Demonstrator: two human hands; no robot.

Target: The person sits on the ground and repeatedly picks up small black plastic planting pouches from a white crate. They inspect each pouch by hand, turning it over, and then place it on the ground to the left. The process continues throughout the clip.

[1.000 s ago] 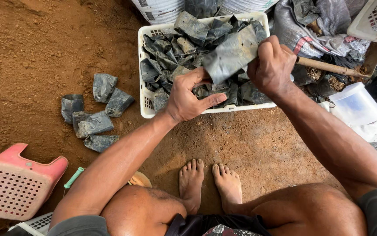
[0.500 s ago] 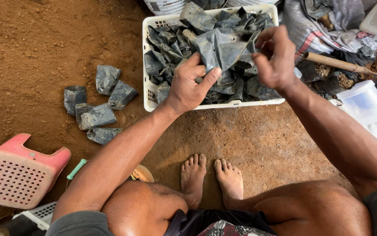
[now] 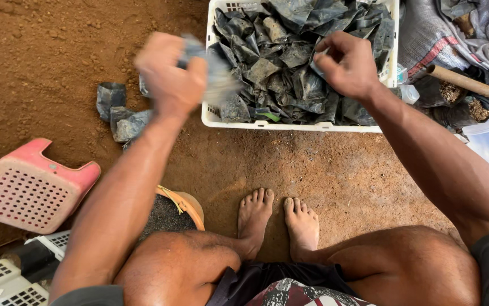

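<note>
The left hand (image 3: 171, 76) is closed around a crumpled dark plastic bag (image 3: 217, 76), blurred in the head view, held above the bare earth just to the left of the white crate (image 3: 290, 126). The right hand (image 3: 349, 65) hovers over the crate's heap of dark bags (image 3: 278, 62), fingers curled in narrow — whether it pinches one of them I cannot tell. As I judge it, carrying the bag well means a firm but loose grip, since thin dirty plastic slips and tears, and a clear arc over the crate's rim so nothing snags on it. Below and to the left of the left hand lies a small cluster of filled bags (image 3: 121, 113) on the soil, close enough to be knocked if the hand drops carelessly. Further down on that side sits an overturned pink stool (image 3: 35, 184), and nearer the knee a round orange-rimmed basin (image 3: 185, 204) — both crowd the ground. To the right of the right hand a wooden handle (image 3: 465, 84) rests among sacks.
</note>
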